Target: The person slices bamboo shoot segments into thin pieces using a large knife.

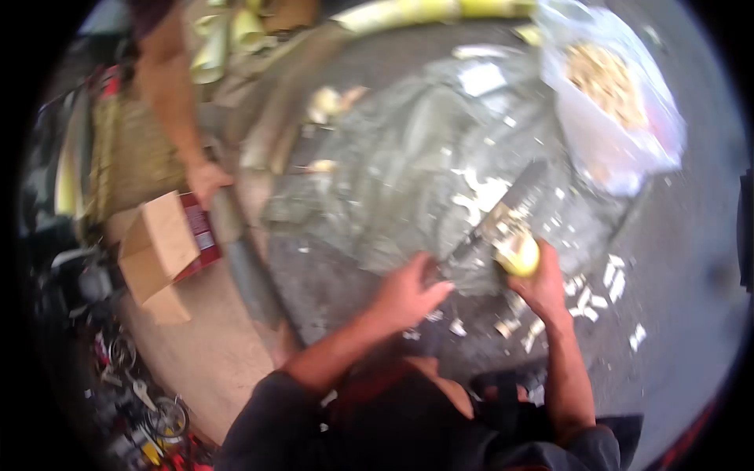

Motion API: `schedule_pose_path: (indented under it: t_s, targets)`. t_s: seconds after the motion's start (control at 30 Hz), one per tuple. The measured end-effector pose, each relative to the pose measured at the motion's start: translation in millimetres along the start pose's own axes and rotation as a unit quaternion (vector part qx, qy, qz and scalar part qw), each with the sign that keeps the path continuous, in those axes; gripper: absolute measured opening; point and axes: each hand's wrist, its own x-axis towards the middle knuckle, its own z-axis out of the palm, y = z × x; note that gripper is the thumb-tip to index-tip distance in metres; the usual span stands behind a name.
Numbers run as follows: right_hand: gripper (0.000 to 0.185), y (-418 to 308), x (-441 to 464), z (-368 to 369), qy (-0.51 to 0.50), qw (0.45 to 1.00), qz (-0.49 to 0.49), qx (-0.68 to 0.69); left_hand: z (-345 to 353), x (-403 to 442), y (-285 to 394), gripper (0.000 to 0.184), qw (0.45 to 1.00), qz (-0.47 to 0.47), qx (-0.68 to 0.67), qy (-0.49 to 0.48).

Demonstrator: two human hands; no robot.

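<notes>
My left hand (408, 294) is closed around the handle of a large knife (503, 204). Its long, broad blade points away and to the right over a crumpled grey-green sheet (377, 196). In my right hand (542, 286) is a rounded pale yellow stalk piece (520, 255), gripped from its near side. The knife's blade lies close against the far end of this piece; blur hides whether they touch. Pale cut bits (479, 192) are scattered on the sheet beneath and beyond the blade, and more white chips (616, 279) lie on the ground to the right of my right hand.
A translucent plastic bag (605, 149) of pale pieces stands at the upper right. On the left another person's hand (208, 180) is at a long grey board (247, 263), beside an open cardboard box (161, 255). Yellow-green curled stalks (432, 12) lie at the top.
</notes>
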Motion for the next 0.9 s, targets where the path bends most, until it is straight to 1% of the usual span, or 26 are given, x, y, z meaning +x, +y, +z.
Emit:
schedule_pose_path:
  t_s: [0.03,0.07,0.1,0.17,0.2,0.27,0.3,0.33,0.37,0.4,0.43,0.47,0.5,0.57,0.6,0.73,0.83,0.9]
  targets:
    - [0.078,6,-1,-2,-0.013,1.0,-0.005,-0.01,13,8,-2,0.045,0.998,0.01,-0.037,0.058]
    - [0.081,-2,0,-4,-0.011,0.999,0.012,-0.029,8,17,16,0.038,0.997,-0.014,-0.025,0.068]
    - [0.082,-5,2,-4,-0.013,0.999,0.014,-0.048,9,24,11,0.037,0.998,-0.032,-0.042,0.043]
    - [0.081,-9,4,-4,-0.023,0.999,0.016,-0.043,12,29,-6,0.034,0.994,-0.067,-0.082,-0.017]
    - [0.081,-9,3,-8,0.007,0.999,-0.018,-0.044,16,17,8,0.024,0.998,-0.001,-0.05,0.023]
    - [0.082,-20,0,-6,0.045,0.995,-0.052,-0.066,8,12,16,0.02,0.992,0.1,-0.047,0.061]
    - [0.084,-18,2,-4,0.043,0.992,-0.088,-0.074,10,3,18,0.019,0.985,0.147,-0.048,0.072]
    - [0.086,-11,4,2,0.019,0.99,-0.091,-0.109,10,-1,19,0.018,0.986,0.148,0.004,0.075]
    - [0.087,-5,3,2,-0.008,0.985,-0.086,-0.149,9,0,6,0.021,0.993,0.102,0.055,0.018]
    - [0.09,-12,1,-3,-0.03,0.987,-0.063,-0.146,10,-2,-7,0.025,0.992,0.059,0.106,-0.044]
    - [0.093,-12,-1,-5,-0.051,0.988,-0.044,-0.136,17,-5,-8,0.024,0.993,0.056,0.1,-0.026]
    - [0.095,-8,2,-6,-0.064,0.987,-0.049,-0.138,18,-5,-11,0.023,0.994,0.053,0.095,-0.005]
    - [0.097,-3,1,-6,-0.077,0.986,-0.059,-0.138,20,-11,-15,0.021,0.992,0.055,0.112,-0.02]
    - [0.097,-11,1,-10,-0.115,0.98,-0.025,-0.159,23,-13,-23,0.017,0.986,0.066,0.153,-0.03]
    - [0.092,-8,0,-7,-0.102,0.981,-0.029,-0.161,25,-16,-24,0.017,0.984,0.071,0.16,-0.037]
    - [0.087,-9,-3,-2,-0.093,0.979,-0.017,-0.181,27,-28,-23,0.018,0.976,0.083,0.194,-0.057]
    - [0.075,-12,-11,9,-0.05,0.985,0.014,-0.163,30,-30,-21,0.02,0.971,0.077,0.215,-0.068]
    - [0.075,-10,-11,11,-0.05,0.985,0.007,-0.164,30,-29,-19,0.022,0.966,0.073,0.234,-0.081]
